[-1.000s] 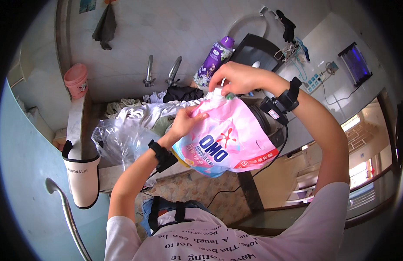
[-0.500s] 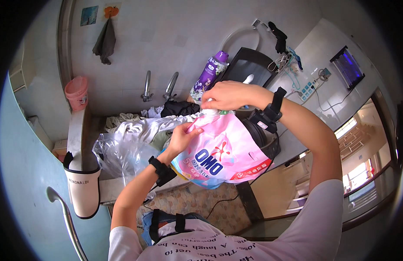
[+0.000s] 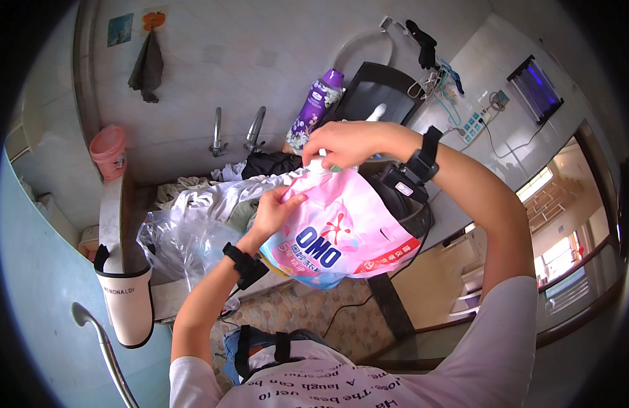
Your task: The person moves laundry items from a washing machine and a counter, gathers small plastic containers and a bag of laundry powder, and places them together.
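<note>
A large pink and blue laundry detergent pouch (image 3: pixel 348 211) hangs tilted in front of me, its spout corner at the upper left. My left hand (image 3: pixel 275 209) pinches the pouch's edge just below the spout, thumb on the printed front. Over the white spout cap (image 3: pixel 318 165), the fingers of my right hand (image 3: pixel 345 144) are closed from above. Most of the cap is hidden by those fingers, so whether it is loose or screwed on does not show.
Clothes (image 3: pixel 216 197) and a clear plastic bag (image 3: pixel 182 241) fill the sink counter under two taps (image 3: pixel 254 129). Behind stand a purple bottle (image 3: pixel 316 109) and a black lid (image 3: pixel 379 92). At left are a pink bucket (image 3: pixel 109 153) and a white pouch-shaped holder (image 3: pixel 126 306).
The whole view has shifted slightly, so the scene sits a little further left and up. Both hands keep their places on the pouch and its cap.
</note>
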The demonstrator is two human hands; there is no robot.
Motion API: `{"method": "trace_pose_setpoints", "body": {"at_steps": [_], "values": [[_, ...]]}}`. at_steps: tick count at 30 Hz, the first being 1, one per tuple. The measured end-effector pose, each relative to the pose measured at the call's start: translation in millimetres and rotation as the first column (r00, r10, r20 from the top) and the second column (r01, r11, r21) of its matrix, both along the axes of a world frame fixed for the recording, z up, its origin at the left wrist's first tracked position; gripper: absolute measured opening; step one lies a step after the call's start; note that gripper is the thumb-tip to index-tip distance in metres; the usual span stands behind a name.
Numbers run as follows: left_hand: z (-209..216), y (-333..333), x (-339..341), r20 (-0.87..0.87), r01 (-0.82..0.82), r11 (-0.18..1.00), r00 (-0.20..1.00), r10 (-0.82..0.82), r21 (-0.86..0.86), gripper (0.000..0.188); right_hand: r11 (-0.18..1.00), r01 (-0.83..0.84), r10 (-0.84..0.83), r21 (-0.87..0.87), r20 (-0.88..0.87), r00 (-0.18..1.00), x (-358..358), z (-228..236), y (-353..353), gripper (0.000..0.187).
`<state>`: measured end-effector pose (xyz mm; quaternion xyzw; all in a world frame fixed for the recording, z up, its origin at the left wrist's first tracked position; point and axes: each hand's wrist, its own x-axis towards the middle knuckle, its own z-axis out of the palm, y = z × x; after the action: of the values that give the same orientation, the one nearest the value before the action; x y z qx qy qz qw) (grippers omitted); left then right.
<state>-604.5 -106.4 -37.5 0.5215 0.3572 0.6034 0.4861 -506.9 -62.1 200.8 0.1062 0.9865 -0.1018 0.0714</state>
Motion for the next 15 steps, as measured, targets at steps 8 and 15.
{"method": "trace_pose_setpoints", "body": {"at_steps": [8,15], "values": [[-0.9,-3.3,2.8,-0.043,-0.032,0.999,0.999,0.031,-0.034,0.027,0.974,0.168,-0.211,0.152,0.332,0.919,3.3,3.3,-1.6,0.028],[-2.0,1.4,3.2,-0.094,-0.080,0.997,0.993,0.078,-0.020,0.028,0.888,0.149,-0.382,0.434,0.518,0.765,-15.1,3.0,-17.1,0.033]]}}
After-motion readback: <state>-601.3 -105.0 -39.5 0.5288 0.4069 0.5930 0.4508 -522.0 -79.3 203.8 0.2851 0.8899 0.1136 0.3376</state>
